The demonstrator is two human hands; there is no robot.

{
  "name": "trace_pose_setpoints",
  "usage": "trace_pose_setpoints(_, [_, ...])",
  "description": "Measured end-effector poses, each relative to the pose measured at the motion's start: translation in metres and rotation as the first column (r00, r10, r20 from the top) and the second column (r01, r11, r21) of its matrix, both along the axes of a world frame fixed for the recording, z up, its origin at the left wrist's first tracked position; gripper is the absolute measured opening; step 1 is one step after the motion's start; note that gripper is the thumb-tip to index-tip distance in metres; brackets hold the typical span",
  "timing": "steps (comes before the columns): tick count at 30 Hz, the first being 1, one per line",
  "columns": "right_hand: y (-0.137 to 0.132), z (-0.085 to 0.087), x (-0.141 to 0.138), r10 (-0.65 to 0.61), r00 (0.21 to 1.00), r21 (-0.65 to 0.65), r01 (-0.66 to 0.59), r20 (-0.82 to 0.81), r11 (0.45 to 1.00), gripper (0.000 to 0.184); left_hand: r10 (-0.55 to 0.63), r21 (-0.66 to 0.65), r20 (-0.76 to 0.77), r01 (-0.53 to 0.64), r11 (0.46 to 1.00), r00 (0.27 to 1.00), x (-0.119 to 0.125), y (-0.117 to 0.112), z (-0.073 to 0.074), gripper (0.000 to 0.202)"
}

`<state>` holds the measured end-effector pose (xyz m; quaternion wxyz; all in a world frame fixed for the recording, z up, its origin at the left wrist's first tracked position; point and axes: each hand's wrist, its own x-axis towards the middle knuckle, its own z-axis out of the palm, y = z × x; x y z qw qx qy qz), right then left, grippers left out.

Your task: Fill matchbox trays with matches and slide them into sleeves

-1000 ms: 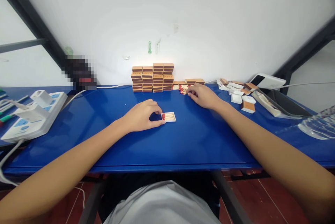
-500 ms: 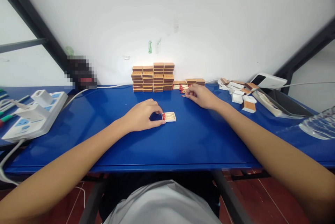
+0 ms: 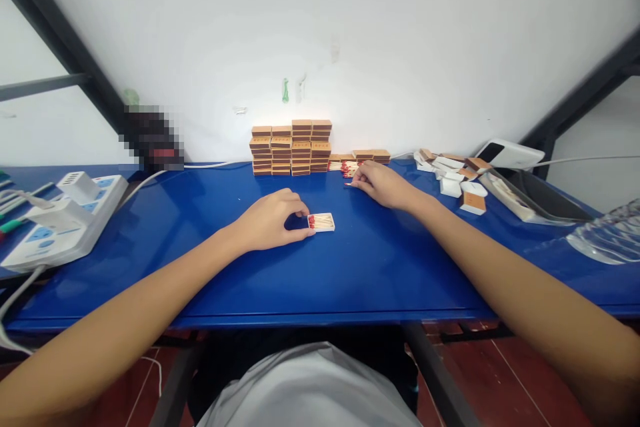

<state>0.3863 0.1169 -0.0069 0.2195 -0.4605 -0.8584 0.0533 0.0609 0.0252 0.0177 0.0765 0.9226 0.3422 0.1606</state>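
Observation:
My left hand (image 3: 276,219) rests on the blue table (image 3: 300,280), its thumb and fingers gripping the left end of a small white matchbox tray (image 3: 328,228). Inside that tray lie matches (image 3: 323,220) with red heads pointing toward my hand. To the right and farther back, my right hand (image 3: 379,184) pinches a single match (image 3: 348,184), its red head sticking out to the left. Just behind those fingertips is a pile of loose matches (image 3: 349,170), which the hand partly hides.
Stacked matchboxes (image 3: 291,150) stand against the wall, with more boxes (image 3: 371,155) behind the pile. At right lie torn box pieces (image 3: 450,170), a white device (image 3: 515,154), a black pouch (image 3: 545,197) and clear plastic (image 3: 607,237). A power strip (image 3: 75,220) sits at left.
My right hand has shifted slightly left and the match in its pinch sticks out a bit farther. My left hand stays on the tray.

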Motion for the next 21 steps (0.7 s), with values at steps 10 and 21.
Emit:
trace_pose_setpoints(10, [-0.087, 0.021, -0.069, 0.239, 0.968, -0.101, -0.245, -0.074, 0.964, 0.016, 0.006, 0.04, 0.039, -0.007, 0.999, 0.999, 0.0, 0.002, -0.005, 0.025])
trace_pose_setpoints(21, [-0.083, 0.017, -0.066, 0.263, 0.96, -0.082, -0.271, -0.096, 0.959, 0.016, -0.016, 0.023, 0.043, 0.015, 1.0, 0.999, -0.001, 0.002, -0.004, 0.026])
